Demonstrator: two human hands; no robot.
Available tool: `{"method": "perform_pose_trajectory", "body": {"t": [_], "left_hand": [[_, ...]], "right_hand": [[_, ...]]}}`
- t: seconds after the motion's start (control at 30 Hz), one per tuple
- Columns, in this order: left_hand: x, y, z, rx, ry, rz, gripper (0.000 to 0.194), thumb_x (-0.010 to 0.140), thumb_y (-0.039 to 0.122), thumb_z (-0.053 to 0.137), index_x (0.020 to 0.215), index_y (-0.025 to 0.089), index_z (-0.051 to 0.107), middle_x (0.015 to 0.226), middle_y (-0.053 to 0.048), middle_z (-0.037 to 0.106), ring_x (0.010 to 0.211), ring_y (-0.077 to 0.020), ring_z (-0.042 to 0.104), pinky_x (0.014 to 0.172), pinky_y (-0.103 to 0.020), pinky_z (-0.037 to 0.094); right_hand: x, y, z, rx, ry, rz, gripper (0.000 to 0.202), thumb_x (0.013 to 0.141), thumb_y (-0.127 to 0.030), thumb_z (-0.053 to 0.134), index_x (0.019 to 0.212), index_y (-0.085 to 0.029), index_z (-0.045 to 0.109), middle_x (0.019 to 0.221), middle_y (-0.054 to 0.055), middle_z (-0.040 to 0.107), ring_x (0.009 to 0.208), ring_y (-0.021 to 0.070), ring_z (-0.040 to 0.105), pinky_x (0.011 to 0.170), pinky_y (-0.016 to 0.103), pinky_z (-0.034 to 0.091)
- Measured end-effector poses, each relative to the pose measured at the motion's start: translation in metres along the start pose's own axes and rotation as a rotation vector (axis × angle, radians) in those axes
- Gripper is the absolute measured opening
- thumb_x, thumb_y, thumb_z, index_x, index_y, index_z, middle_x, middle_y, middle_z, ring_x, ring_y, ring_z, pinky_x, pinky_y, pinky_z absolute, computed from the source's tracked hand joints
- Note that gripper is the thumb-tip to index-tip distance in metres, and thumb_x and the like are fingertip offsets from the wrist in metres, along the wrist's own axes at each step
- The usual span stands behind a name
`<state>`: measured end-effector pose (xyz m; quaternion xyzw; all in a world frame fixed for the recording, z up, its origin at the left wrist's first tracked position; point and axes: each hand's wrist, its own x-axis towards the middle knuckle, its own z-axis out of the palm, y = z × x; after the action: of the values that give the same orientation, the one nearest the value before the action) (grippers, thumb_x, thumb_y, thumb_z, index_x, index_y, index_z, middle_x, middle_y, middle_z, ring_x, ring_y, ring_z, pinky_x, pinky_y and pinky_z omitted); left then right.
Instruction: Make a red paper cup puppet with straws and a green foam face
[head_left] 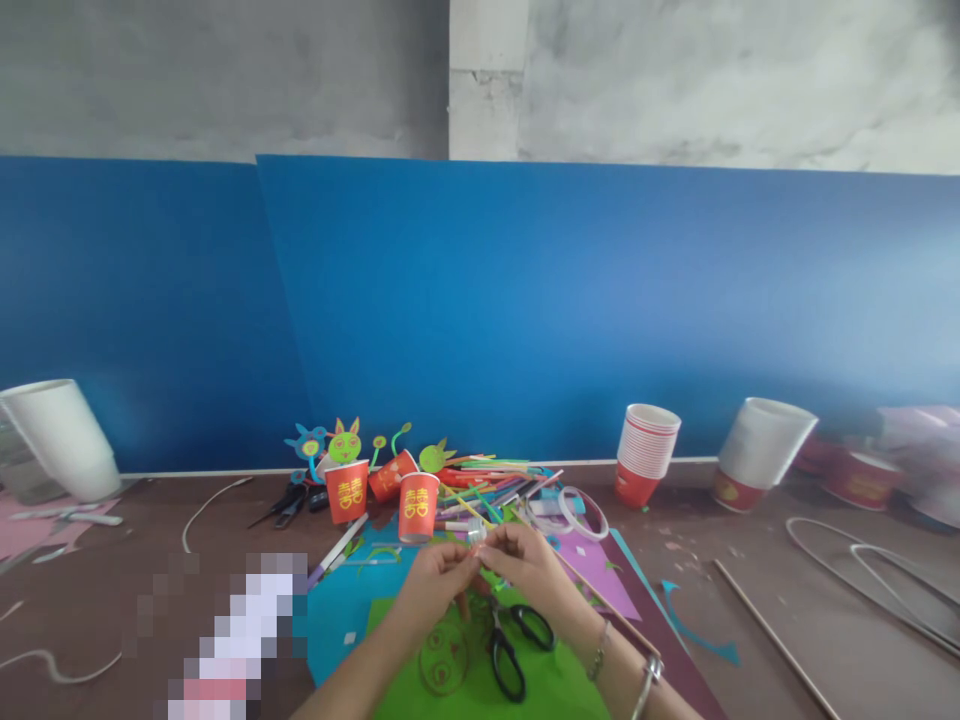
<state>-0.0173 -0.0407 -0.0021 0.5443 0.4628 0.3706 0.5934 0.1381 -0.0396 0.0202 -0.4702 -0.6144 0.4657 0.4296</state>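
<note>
Both hands meet above the green paper at the centre. My left hand is closed, its fingertips pinched on something too small to make out. Fingers of my right hand are pressed together at the same spot, touching the left fingertips. Just beyond the fingertips sits a small whitish item, blurred. Black-handled scissors lie on the green paper below the hands. Left of them, a round face is drawn on that paper.
Red paper cups with cut-paper figures stand behind, beside a pile of coloured sticks. Cup stacks stand to the right. Tape rolls and a wooden stick lie on the brown table.
</note>
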Motion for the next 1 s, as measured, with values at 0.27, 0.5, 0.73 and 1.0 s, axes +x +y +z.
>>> {"method": "perform_pose_trajectory", "body": {"t": [0.27, 0.5, 0.73, 1.0], "left_hand": [[-0.003, 0.000, 0.005, 0.040, 0.045, 0.071, 0.051, 0.067, 0.066, 0.061, 0.072, 0.015, 0.065, 0.069, -0.003, 0.069, 0.049, -0.0111, 0.055, 0.046, -0.022, 0.032], [-0.002, 0.001, 0.002, -0.001, 0.039, 0.051, 0.052, 0.065, 0.066, 0.063, 0.071, 0.014, 0.066, 0.065, -0.002, 0.067, 0.038, -0.0061, 0.040, 0.040, -0.022, 0.033], [-0.008, 0.003, 0.004, 0.147, -0.118, 0.035, 0.056, 0.065, 0.070, 0.061, 0.065, 0.014, 0.067, 0.063, -0.004, 0.069, 0.035, -0.0064, 0.039, 0.038, -0.022, 0.028], [-0.017, 0.011, 0.011, 0.268, -0.198, -0.040, 0.053, 0.068, 0.066, 0.060, 0.052, 0.016, 0.066, 0.052, -0.002, 0.065, 0.034, -0.0060, 0.030, 0.038, -0.023, 0.022]], "right_hand": [[-0.002, 0.002, 0.004, 0.024, 0.061, 0.003, 0.016, 0.069, -0.026, 0.061, 0.058, -0.017, 0.053, 0.053, -0.004, 0.048, 0.051, 0.0102, 0.040, 0.050, 0.024, 0.030], [0.003, -0.001, -0.004, 0.009, 0.062, 0.107, 0.033, 0.071, -0.047, 0.062, 0.056, -0.019, 0.053, 0.049, -0.002, 0.051, 0.046, 0.0102, 0.042, 0.046, 0.024, 0.030], [0.005, 0.004, -0.010, -0.078, 0.039, 0.229, 0.048, 0.076, -0.050, 0.060, 0.040, -0.020, 0.049, 0.038, -0.004, 0.040, 0.040, 0.0091, 0.035, 0.045, 0.025, 0.029], [-0.003, 0.000, 0.000, 0.101, 0.052, 0.287, 0.032, 0.066, -0.040, 0.072, 0.051, -0.018, 0.053, 0.048, -0.006, 0.041, 0.046, 0.0083, 0.033, 0.048, 0.026, 0.026]]}}
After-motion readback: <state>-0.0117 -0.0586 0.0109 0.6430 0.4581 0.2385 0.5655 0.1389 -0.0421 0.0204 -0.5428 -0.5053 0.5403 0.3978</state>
